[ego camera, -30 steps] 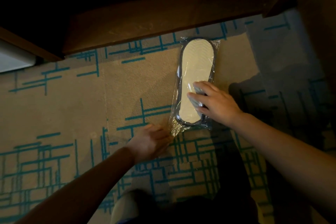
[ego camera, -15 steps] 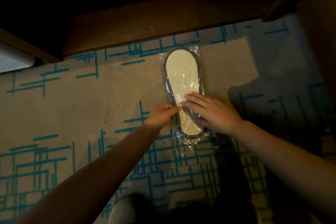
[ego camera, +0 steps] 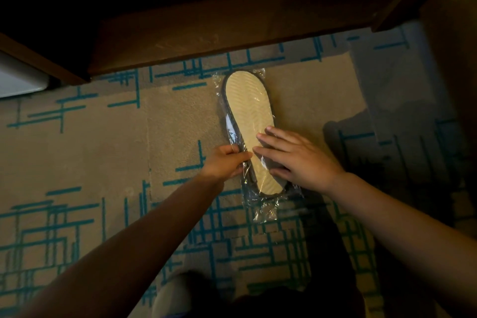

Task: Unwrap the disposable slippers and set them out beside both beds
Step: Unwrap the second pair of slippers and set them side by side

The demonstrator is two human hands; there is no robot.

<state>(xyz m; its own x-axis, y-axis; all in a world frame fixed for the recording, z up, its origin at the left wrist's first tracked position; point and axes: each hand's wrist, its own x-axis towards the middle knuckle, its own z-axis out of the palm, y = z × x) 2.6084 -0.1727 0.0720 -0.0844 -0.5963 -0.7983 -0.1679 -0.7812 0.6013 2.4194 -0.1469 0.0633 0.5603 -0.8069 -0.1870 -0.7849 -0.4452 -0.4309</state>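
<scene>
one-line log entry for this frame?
stage: unwrapping | slippers: wrapped, sole up, on carpet | left hand: pinching wrapper | right hand: pressing slippers

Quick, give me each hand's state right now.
Left hand: fingers pinched shut on the plastic wrapper at the slipper's left edge.
Right hand: open, fingers flat, pressing down on the wrapped slippers.

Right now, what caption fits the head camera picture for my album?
Left hand pinches the clear wrapper while the right hand presses the packed slippers onto the carpet.
</scene>
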